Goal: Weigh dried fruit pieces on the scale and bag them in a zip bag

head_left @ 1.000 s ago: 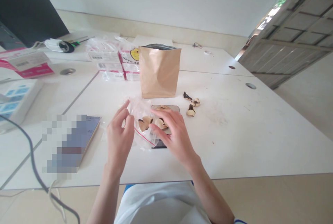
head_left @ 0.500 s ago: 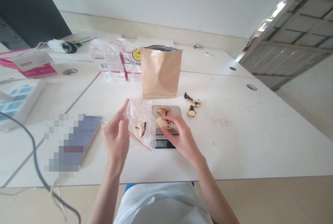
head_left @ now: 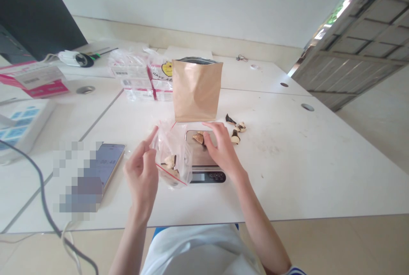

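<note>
My left hand (head_left: 142, 172) holds a small clear zip bag (head_left: 172, 155) with a red seal strip, upright just left of a small kitchen scale (head_left: 204, 162). A few pale dried slices lie inside the bag. My right hand (head_left: 222, 147) reaches over the scale's metal platform, its fingers closing on the dried slices (head_left: 198, 137) at the platform's far end. A tall brown paper pouch (head_left: 196, 89) stands open behind the scale. Several loose dried slices (head_left: 237, 130) lie on the table to the right of the scale.
A phone (head_left: 107, 166) lies left of my left hand. Boxes wrapped in plastic (head_left: 140, 79) stand behind the pouch on the left. Pink-and-white boxes (head_left: 33, 79), a dark monitor (head_left: 35, 10) and a grey cable (head_left: 41, 206) occupy the far left. The white table's front edge (head_left: 287, 217) is near me.
My right hand left the bag's mouth and moved back over the scale to the slices at its far end. My left hand lifted the bag slightly and turned it upright.
</note>
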`<state>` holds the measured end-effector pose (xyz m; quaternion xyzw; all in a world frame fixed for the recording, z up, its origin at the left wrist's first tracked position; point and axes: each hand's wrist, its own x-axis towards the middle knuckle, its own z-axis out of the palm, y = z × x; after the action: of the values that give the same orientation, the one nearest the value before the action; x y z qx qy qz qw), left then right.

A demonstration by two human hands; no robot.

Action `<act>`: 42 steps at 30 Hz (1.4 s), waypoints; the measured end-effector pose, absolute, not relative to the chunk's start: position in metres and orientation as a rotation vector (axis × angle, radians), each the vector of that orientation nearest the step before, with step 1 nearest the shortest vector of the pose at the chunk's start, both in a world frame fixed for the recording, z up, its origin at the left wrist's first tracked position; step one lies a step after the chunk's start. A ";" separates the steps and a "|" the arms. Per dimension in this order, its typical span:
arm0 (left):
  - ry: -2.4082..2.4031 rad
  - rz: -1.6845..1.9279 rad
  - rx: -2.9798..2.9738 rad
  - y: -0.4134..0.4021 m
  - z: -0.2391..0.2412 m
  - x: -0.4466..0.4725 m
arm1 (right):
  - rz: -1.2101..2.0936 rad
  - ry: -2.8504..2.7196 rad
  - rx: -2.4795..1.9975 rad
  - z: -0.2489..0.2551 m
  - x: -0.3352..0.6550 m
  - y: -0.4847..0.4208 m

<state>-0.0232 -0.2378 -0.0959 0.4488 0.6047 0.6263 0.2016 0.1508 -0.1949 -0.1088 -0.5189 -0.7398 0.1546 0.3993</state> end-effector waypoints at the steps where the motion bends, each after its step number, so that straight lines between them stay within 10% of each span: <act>1: 1.688 1.754 1.241 -0.238 -0.095 -0.024 | 0.411 -1.981 -1.352 -0.117 0.152 -0.190; 42: 1.329 1.893 1.098 -0.252 -0.114 -0.012 | 0.960 -1.573 -1.066 -0.073 0.155 -0.262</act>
<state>-0.0124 -0.2522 -0.1138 0.4107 0.4974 0.7083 0.2866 0.1553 -0.2619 -0.0732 -0.4378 -0.6461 0.3943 0.4852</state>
